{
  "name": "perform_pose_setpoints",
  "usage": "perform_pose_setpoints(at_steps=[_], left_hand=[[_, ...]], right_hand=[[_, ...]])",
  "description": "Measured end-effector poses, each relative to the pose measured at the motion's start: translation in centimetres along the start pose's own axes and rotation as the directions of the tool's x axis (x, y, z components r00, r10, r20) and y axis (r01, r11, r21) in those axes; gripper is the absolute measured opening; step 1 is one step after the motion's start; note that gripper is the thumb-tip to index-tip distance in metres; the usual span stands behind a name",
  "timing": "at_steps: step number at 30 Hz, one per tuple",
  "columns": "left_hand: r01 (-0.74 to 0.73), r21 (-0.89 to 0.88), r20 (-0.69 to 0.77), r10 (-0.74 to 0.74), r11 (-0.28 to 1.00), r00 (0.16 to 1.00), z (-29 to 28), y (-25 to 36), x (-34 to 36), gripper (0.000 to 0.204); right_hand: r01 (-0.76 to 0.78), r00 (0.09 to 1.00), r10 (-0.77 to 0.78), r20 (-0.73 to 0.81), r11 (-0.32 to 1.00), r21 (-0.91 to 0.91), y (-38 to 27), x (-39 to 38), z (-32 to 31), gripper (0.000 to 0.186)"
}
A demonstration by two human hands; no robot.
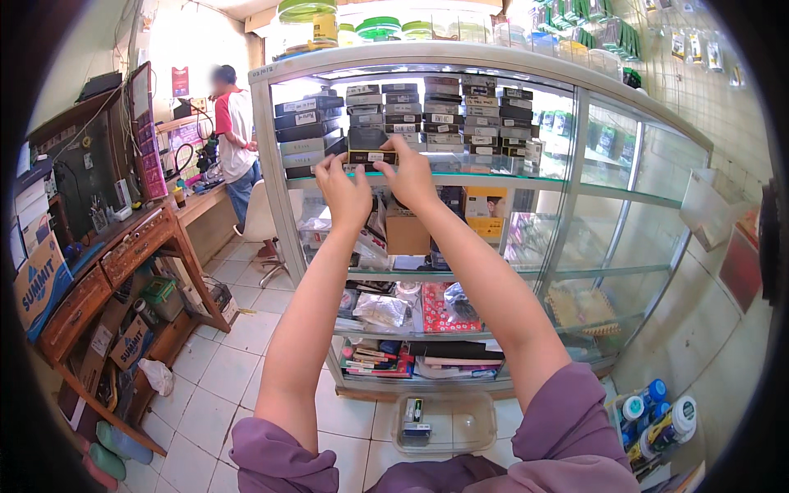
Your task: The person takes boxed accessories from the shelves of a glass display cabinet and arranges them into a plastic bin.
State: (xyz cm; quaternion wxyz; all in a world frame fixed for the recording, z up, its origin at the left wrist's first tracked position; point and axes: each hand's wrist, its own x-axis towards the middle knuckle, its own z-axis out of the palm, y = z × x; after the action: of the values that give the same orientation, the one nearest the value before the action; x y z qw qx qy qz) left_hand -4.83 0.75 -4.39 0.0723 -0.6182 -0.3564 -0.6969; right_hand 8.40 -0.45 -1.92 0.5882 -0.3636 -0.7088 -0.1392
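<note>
Both my arms reach forward to the top glass shelf (493,168) of a display cabinet. Between my hands is a small flat dark box (372,157) with a pale label on its front. My left hand (345,193) grips its left end, and my right hand (409,177) has its fingers around the right end. The box sits at the shelf's front edge, before a column of similar boxes; whether it rests on the glass I cannot tell. Stacked grey and black boxes (403,108) stand in several columns behind and to the right. Another stack (304,131) is at the left.
Lower shelves hold a brown carton (407,232), a yellow box (485,212) and plastic-wrapped goods (382,311). A clear plastic tub (468,427) with small packs lies on the floor before me. Left is a wooden desk (140,255); beyond it stands another person (237,135). Jars (670,423) stand lower right.
</note>
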Motion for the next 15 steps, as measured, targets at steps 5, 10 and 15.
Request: perform_pose_setpoints(at_steps=[5,10,15], left_hand=[[0.148,-0.334,0.033,-0.145,0.931,0.989,-1.7,4.6,-1.6,0.033],[0.17,-0.561,0.175,-0.085,0.81,0.981,-7.1,10.7,-6.0,0.035],[0.258,-0.529,0.302,-0.104,0.808,0.948,-11.7,15.7,-13.1,0.046]], right_hand=[[-0.091,0.988,0.111,-0.107,0.981,0.172,-3.2,-2.7,-3.2,0.028],[-0.192,0.969,0.23,-0.09,0.93,0.313,-8.0,-8.1,-10.2,0.028],[-0.287,0.945,0.324,-0.039,0.882,0.373,-12.7,-16.2,-16.6,0.037]])
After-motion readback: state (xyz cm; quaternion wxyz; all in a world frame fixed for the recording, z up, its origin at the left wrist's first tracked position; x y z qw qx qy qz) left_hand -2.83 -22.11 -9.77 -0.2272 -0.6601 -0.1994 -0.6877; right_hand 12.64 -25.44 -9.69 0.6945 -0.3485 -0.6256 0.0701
